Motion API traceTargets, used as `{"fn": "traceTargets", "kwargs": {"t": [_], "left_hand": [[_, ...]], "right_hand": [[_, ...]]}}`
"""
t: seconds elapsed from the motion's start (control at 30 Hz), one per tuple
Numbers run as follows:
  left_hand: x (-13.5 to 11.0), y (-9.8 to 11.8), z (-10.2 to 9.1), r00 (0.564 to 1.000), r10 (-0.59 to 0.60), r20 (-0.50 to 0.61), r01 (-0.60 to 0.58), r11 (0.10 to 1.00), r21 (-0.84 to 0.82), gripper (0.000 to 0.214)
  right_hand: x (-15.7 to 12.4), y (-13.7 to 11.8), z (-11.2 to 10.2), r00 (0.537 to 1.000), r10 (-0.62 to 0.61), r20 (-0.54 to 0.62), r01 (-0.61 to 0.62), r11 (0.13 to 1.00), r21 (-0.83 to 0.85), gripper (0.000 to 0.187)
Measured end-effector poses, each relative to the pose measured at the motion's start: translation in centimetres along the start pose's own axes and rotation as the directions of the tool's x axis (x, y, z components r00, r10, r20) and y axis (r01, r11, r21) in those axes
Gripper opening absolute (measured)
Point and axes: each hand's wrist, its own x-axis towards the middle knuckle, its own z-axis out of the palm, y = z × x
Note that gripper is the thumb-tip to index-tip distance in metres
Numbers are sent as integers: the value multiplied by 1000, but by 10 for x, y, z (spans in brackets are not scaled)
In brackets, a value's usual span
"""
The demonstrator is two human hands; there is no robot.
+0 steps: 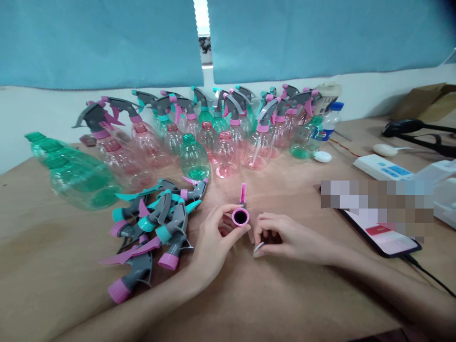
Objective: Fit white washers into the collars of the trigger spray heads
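My left hand point(215, 235) is closed around a trigger spray head point(240, 217). Its pink collar faces me, showing a dark round opening, and the pink trigger points away. Just to the right, my right hand point(281, 237) pinches a small, thin whitish piece point(259, 248), blurred, perhaps the end of a tube. The two hands are close but apart. Left of my left hand lies a pile of loose grey spray heads point(171, 225) with pink or teal collars and triggers. Beyond my hands stand uncapped bottles, among them a green bottle point(194, 156) and a pink bottle point(226, 156).
Several bottles fitted with spray heads point(261, 137) stand along the wall. Green bottles point(81, 178) lean at the left. A phone point(384, 235) with a cable, a white power strip point(383, 168), a Pepsi bottle point(332, 121) and a cardboard box point(423, 102) are at the right.
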Motion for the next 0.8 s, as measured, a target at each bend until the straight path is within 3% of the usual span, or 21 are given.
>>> {"fn": "traceTargets", "kwargs": {"t": [0.17, 0.3, 0.6, 0.8], "left_hand": [[0, 0, 0, 1000, 17, 7, -17, 1000, -11, 27], [-2, 1, 1, 993, 111, 48, -115, 991, 69, 24], [-9, 0, 1, 935, 302, 184, -339, 914, 224, 32], [-8, 0, 1, 944, 278, 180, -313, 925, 216, 30]], "right_hand": [[2, 1, -5, 998, 61, -19, -54, 962, 268, 16], [2, 1, -6, 971, 110, -210, -23, 924, 381, 19], [1, 5, 5, 963, 78, -256, 27, 923, 383, 25], [2, 3, 7, 966, 40, -257, 59, 929, 366, 22]]}}
